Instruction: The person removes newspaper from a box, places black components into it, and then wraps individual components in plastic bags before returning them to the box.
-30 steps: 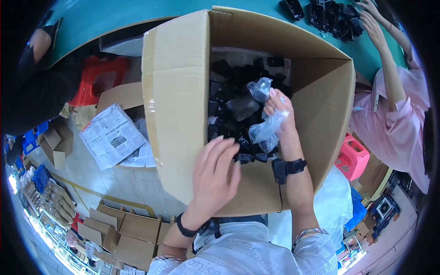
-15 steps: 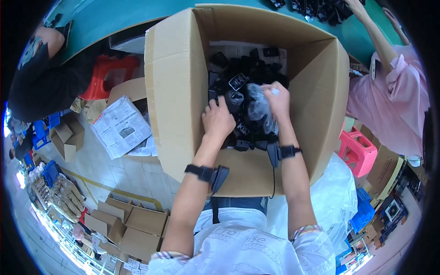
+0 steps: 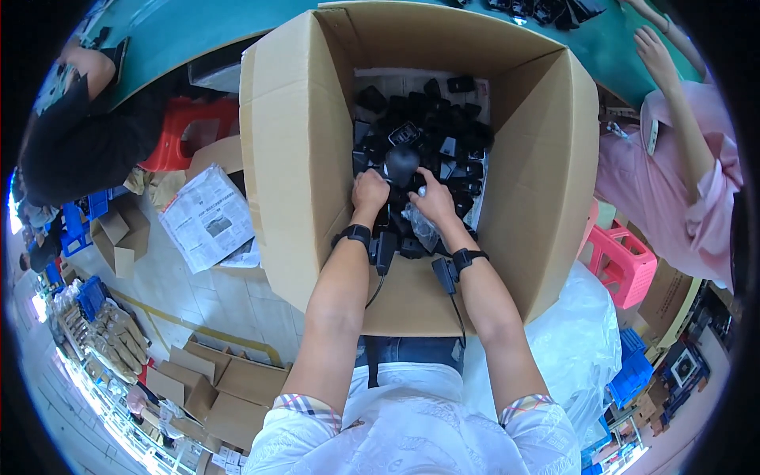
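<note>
Inside a large open cardboard box lies a heap of small black plastic parts. My left hand is low in the box near its left wall, fingers curled at the edge of a smooth black rounded piece, which it seems to hold. To its right my right hand is closed, its index finger reaching toward the same piece. A crumpled clear plastic bag hangs under the right hand, pinched in its fingers. Something white shows at that hand's thumb. The undersides of both hands are hidden.
A green table runs behind the box, with black parts on it. People sit at left and right. A red stool, newspaper and a pink stool flank the box. Clear plastic sheeting lies at right.
My right hand has moved left and down, with the plastic bag lower beneath it. My left hand has shifted slightly and curled. The black rounded piece now shows between them.
</note>
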`<state>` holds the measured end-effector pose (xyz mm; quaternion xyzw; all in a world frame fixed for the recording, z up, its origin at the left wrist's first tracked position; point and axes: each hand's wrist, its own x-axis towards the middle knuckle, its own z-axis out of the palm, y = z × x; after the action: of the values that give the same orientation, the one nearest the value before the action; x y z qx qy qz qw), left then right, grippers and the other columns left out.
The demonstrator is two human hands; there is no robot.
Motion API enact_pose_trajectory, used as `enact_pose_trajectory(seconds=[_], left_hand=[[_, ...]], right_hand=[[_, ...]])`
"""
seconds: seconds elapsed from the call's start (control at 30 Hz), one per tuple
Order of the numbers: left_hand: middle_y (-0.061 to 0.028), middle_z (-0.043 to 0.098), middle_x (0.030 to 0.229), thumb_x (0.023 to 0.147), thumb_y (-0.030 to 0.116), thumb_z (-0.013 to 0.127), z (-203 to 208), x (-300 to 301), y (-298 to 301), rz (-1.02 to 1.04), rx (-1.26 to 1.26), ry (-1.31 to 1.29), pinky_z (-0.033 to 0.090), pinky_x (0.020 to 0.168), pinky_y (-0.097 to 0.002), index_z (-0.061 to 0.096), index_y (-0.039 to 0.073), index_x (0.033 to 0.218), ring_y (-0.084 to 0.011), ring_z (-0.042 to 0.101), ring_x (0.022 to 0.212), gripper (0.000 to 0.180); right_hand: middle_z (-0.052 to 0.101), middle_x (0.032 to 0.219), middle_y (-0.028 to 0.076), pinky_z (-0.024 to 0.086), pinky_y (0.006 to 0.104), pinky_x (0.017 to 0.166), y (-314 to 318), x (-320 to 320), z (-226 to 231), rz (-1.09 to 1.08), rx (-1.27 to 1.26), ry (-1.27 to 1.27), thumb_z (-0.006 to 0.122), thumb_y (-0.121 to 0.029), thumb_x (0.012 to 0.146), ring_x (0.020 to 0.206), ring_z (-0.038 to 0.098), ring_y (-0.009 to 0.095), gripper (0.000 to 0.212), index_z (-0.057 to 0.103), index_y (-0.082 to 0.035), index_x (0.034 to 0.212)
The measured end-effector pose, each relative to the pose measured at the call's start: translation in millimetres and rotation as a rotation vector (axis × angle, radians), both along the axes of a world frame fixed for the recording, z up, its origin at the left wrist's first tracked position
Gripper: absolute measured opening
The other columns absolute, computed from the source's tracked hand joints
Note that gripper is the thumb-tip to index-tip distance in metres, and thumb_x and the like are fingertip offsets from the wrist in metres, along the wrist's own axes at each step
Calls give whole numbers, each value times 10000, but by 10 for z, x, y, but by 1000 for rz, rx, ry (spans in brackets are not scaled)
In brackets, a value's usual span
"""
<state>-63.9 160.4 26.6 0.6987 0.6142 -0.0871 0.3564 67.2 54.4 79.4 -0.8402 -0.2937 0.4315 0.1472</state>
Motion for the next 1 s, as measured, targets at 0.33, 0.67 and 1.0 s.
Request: enact_pose_trajectory(seconds=[0.33, 0.67, 1.0], left_hand=[[-101, 662, 776, 797, -30, 645, -464, 27, -28, 598, -285, -576, 501, 579, -278, 594, -35, 1009, -166, 625, 667, 218], [-175, 680, 787, 752, 148, 607, 107, 208, -328, 275, -320, -399, 481, 714, -389, 703, 39, 785, -276, 649, 798, 149], [-104, 620, 1080, 954, 168, 561, 1689, -14, -722, -275, -642, -879, 478, 877, -306, 506, 14, 1239, -170, 608, 966, 329]], right_hand=[[677, 1040, 198, 523, 445, 862, 408, -88, -121, 20, -145, -140, 700, -244, 790, 991, 643, 370, 366, 673, -97, 1124], [691, 946, 158, 499, 387, 813, 4, -127, -506, -657, 344, 263, 621, -219, 842, 908, 656, 304, 231, 678, -34, 967], [526, 673, -18, 391, 239, 577, -646, 212, 1070, -1003, 686, 418, 618, -150, 853, 645, 473, 67, 158, 562, -67, 730]])
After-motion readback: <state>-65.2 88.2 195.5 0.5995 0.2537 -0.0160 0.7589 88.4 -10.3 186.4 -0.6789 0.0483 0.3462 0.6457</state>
